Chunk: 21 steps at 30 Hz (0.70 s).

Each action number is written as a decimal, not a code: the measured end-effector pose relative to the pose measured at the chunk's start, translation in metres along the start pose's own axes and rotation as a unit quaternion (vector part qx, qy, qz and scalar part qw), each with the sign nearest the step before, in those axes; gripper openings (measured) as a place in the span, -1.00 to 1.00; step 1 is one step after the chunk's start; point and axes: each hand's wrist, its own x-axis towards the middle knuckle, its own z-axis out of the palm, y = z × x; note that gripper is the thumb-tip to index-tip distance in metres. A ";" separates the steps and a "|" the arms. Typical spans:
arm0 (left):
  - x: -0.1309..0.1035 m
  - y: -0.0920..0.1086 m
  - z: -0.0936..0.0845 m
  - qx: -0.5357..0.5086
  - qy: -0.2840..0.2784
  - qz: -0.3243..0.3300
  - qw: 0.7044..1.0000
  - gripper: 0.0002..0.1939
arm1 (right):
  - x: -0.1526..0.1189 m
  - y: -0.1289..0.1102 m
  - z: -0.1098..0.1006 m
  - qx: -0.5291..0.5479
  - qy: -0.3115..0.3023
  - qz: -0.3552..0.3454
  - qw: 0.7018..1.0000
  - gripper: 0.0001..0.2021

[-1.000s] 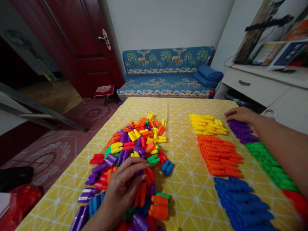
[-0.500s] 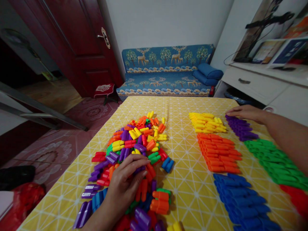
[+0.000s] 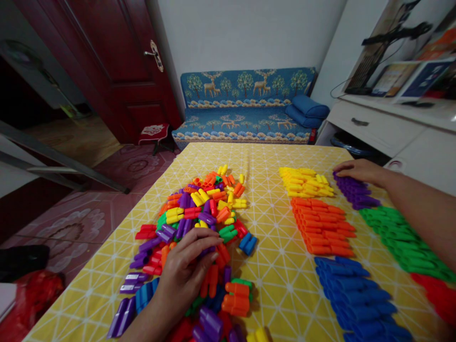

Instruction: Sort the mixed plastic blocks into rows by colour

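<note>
My left hand rests over the mixed pile of plastic pieces, thumb and fingers curled round a purple piece that shows partly between them. Around it lie red, orange, yellow, green, blue and purple pieces. At the far right, my right hand lies on the back end of the purple group; its fingertips touch the pieces, and whether it grips one is hidden. Near that group are sorted yellow, orange, green, blue and red groups.
A yellow patterned cloth covers the table. Beyond it stands a blue sofa with folded cushions. A red stool is by the dark red door, and a white cabinet is at the right.
The view has shifted very slightly, so the groups at the right appear a little further left. Both hands stay at the same pieces.
</note>
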 end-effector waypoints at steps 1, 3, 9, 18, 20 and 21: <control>0.000 0.000 0.000 -0.001 0.000 0.001 1.000 -0.74 | 0.003 0.002 -0.001 -0.010 -0.035 0.011 0.999 -0.91; 0.000 0.000 0.000 -0.004 -0.002 0.003 1.000 -0.75 | 0.008 0.006 -0.003 -0.032 -0.084 0.034 0.995 -0.94; 0.000 0.001 -0.001 -0.007 -0.005 0.001 1.000 -0.76 | 0.007 0.014 -0.002 -0.072 -0.107 0.055 0.990 -0.75; 0.000 0.002 -0.001 -0.009 -0.005 -0.010 1.000 -0.75 | 0.000 0.011 -0.001 -0.084 -0.093 0.058 0.990 -0.59; 0.000 0.002 -0.001 -0.010 -0.004 -0.003 1.000 -0.76 | -0.003 0.012 -0.001 -0.092 -0.092 0.049 0.990 -0.57; 0.000 0.002 -0.001 -0.010 -0.004 0.000 1.000 -0.76 | -0.005 0.012 -0.001 -0.100 -0.085 0.042 0.990 -0.56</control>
